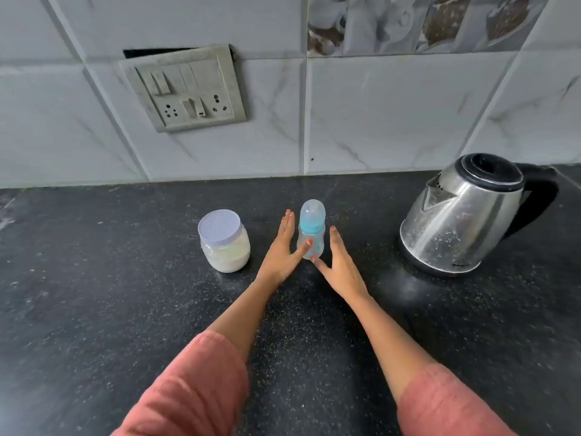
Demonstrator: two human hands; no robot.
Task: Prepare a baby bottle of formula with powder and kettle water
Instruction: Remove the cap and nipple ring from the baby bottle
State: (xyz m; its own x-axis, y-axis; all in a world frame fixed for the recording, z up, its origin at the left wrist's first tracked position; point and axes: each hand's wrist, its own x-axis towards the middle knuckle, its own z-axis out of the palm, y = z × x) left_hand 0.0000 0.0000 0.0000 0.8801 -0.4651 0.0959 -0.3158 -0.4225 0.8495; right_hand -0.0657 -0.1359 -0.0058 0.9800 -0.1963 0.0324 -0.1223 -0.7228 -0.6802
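Two hands reach for a baby bottle. The fingers (287, 225) of both are straight and held together, wide open, gripping nothing. The left hand (279, 250) stands on edge just left of the baby bottle (311, 234), and its thumb tip touches the lower body. The right hand (339, 265) stands just right of the bottle, its thumb at the base; whether it touches cannot be told.

The step looks like taking hold of the bottle to uncap it. To do that well, one hand should likely wrap the clear lower body firmly while the other turns the teal collar, keeping the light bottle upright so it does not tip.

The bottle stands capped in the middle of the dark speckled desk (125, 309). A lidded jar (224, 243) of white powder sits near on the left. A steel kettle (459, 215), lid shut, stands well apart on the right. A switch panel (182, 89) hangs on the tiled wall behind.
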